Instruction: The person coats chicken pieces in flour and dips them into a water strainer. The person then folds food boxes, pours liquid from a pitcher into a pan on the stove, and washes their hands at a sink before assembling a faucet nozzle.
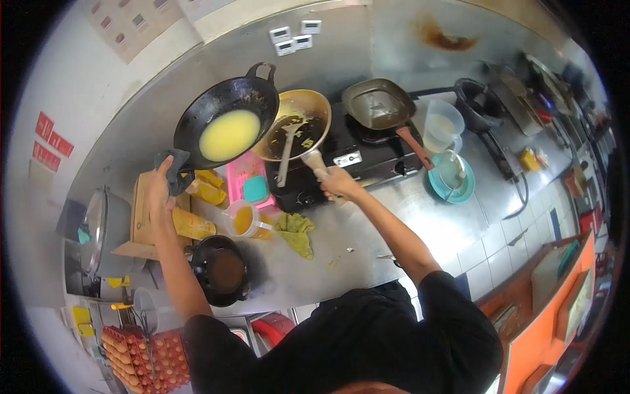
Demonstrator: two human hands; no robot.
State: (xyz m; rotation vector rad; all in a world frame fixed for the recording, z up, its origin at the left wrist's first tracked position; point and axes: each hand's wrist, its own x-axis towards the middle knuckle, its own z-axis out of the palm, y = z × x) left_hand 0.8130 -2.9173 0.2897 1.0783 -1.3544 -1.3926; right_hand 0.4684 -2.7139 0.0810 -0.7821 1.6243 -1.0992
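Observation:
My left hand [160,187] is closed around a dark cloth [176,172] at the near handle of a black wok [226,98]. The wok is held raised and tilted, with a pool of yellow liquid [230,134] inside. My right hand [339,183] grips the pale handle of a frying pan [314,104] on the left side of the stove. Dark oil and yellowish bits show in that pan. A spatula [287,152] rests in it, its handle hanging over the near rim. The wok's right edge overlaps the pan's left edge in view.
A square pan [378,105] sits on the stove [374,164]'s right side. Near it are a clear jug [441,125] and a turquoise bowl [451,178]. To the left stand a jug of orange liquid [247,221], a green cloth [296,234], a small dark wok [220,270] and egg trays [147,361].

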